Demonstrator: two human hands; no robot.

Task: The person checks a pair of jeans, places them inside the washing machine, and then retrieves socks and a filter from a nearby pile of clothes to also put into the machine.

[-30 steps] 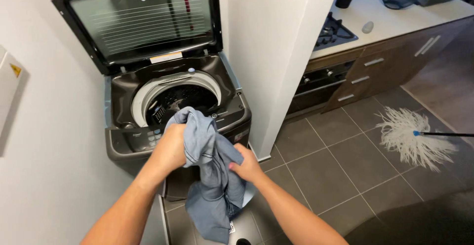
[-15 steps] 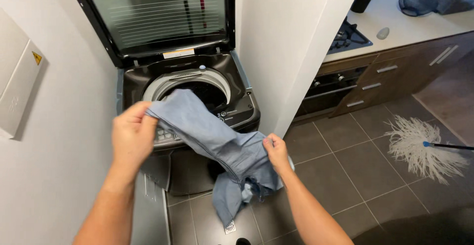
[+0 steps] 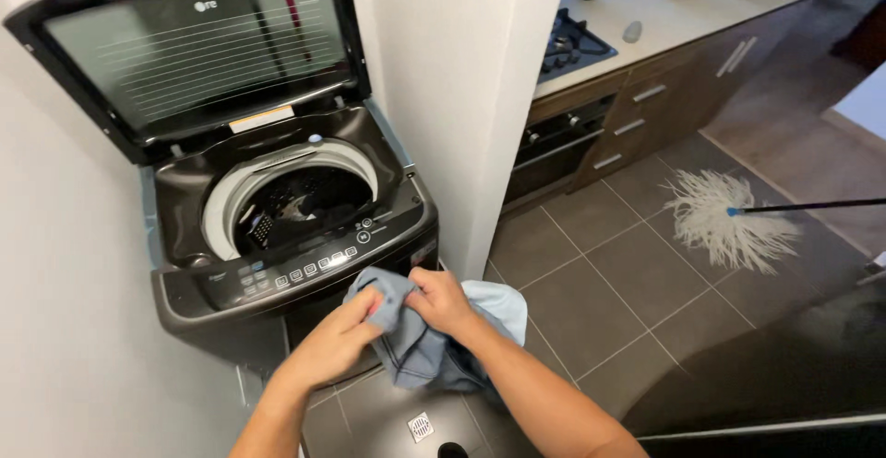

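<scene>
Both hands — left hand [image 3: 337, 333], right hand [image 3: 441, 299] — now close together, gripping the bunched blue garment [image 3: 420, 347] low before the open washing machine [image 3: 286, 218] — no longer stretched wide across its drum.

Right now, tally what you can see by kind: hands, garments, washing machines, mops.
Hands: 2, left hand and right hand, both gripping the garment
Blue garment: 1
Washing machine, lid open: 1
White mop on the floor: 1
Total: 5
</scene>
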